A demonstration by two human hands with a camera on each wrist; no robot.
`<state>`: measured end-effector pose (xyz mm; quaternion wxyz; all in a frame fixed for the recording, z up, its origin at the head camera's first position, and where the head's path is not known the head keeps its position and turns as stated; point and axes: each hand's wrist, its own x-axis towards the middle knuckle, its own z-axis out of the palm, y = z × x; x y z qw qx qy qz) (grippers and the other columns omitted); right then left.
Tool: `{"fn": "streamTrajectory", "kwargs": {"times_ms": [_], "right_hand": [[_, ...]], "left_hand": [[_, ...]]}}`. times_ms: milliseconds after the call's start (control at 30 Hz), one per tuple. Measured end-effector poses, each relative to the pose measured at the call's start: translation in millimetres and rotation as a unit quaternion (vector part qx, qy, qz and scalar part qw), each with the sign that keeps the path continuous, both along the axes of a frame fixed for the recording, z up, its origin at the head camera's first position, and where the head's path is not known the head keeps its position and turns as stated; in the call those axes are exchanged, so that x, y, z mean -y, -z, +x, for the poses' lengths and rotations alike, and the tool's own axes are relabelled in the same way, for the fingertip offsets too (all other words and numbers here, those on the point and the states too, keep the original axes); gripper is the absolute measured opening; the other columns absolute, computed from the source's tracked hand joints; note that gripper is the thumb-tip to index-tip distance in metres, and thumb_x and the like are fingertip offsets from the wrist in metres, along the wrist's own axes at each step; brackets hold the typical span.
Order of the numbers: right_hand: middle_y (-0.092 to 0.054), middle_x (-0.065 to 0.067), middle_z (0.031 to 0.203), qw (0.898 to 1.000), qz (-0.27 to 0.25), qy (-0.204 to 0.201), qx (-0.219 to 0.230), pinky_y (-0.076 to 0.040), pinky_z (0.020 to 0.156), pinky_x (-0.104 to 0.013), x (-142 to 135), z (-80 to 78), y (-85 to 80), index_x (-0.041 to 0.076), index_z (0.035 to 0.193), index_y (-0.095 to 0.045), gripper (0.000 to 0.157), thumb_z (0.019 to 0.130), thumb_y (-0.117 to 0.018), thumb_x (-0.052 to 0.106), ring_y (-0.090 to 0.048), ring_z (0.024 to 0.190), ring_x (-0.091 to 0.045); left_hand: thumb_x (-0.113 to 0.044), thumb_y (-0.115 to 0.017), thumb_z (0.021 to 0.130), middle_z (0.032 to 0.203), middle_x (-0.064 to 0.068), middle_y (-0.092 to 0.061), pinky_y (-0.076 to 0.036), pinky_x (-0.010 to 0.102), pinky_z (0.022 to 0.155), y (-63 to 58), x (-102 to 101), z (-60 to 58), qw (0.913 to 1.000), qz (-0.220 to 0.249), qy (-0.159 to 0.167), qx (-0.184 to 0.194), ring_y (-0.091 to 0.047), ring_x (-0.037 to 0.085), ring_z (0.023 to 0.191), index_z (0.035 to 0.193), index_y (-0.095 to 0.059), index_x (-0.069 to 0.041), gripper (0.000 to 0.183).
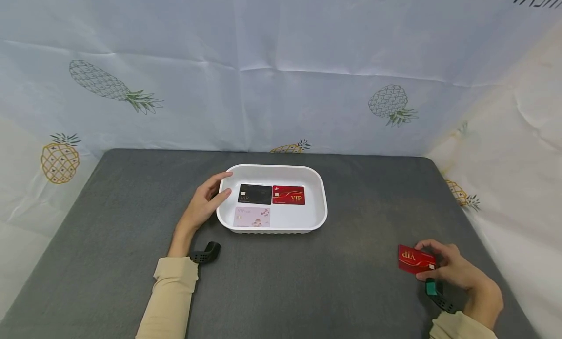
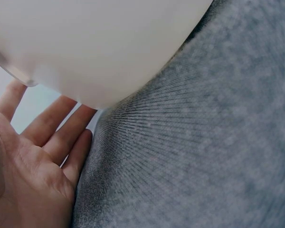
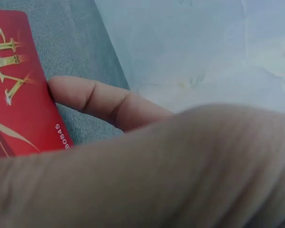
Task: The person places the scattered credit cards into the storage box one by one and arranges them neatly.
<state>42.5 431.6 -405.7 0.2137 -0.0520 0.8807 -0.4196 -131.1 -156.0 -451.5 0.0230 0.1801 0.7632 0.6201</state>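
Note:
A white plastic tray (image 1: 298,222) stands on the grey table. Inside lie a black VIP card (image 1: 255,194), a red VIP card (image 1: 288,195) beside it, and a pink VIP card (image 1: 252,217) below the black one. My left hand (image 1: 206,202) holds the tray's left end, with thumb and index finger over the rim; in the left wrist view its other fingers (image 2: 69,130) lie against the outer wall. Off to the right, my right hand (image 1: 454,268) grips another red VIP card (image 1: 416,259) by opposite edges between thumb and fingers. This card's lettering appears upside down from the head view.
The dark grey table (image 1: 307,290) extends all around the tray. A white cloth (image 1: 263,105) printed with pineapples hangs behind it and along both sides. Each wrist wears a black band with a small mount, the left band (image 1: 205,254) close below the tray.

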Motion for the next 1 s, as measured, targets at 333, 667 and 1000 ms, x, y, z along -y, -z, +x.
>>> {"fn": "streamTrajectory", "kwargs": {"times_ms": [333, 667, 1000], "right_hand": [[-0.063, 0.008, 0.107, 0.998, -0.052, -0.016, 0.034, -0.055, 0.071, -0.025, 0.7, -5.4, -2.0, 0.02, 0.122, -0.055, 0.042, 0.09, -0.074, 0.0, -0.063, 0.087, -0.002], [-0.03, -0.039, 0.13, 0.994, 0.068, 0.08, 0.034, -0.048, 0.071, -0.023, 16.4, -6.2, -11.3, -0.009, 0.127, -0.043, 0.059, 0.084, -0.082, 0.005, -0.033, 0.117, -0.047], [-0.017, -0.039, 0.129, 0.991, 0.082, 0.095, 0.053, -0.045, 0.073, -0.026, 18.7, -6.3, -12.7, -0.012, 0.137, -0.04, 0.07, 0.086, -0.082, 0.012, -0.018, 0.119, -0.053]], "left_hand": [[-0.01, -0.06, 0.101, 0.142, 0.025, -0.058, -0.045, 0.014, 0.091, 0.7, 0.7, -0.4, 1.0, 0.0, 0.0, -0.005, -0.059, 0.009, 0.114, 0.146, -0.053, -0.003, 0.046], [-0.01, -0.06, 0.102, 0.145, 0.025, -0.056, -0.044, 0.014, 0.093, -0.5, 0.1, -0.3, 1.0, 0.001, -0.001, -0.007, -0.058, 0.011, 0.119, 0.146, -0.053, -0.003, 0.045], [-0.01, -0.06, 0.102, 0.145, 0.025, -0.056, -0.045, 0.013, 0.092, 0.0, 0.7, -0.1, 1.0, -0.003, -0.001, -0.005, -0.059, 0.014, 0.118, 0.147, -0.052, -0.003, 0.046]]}}
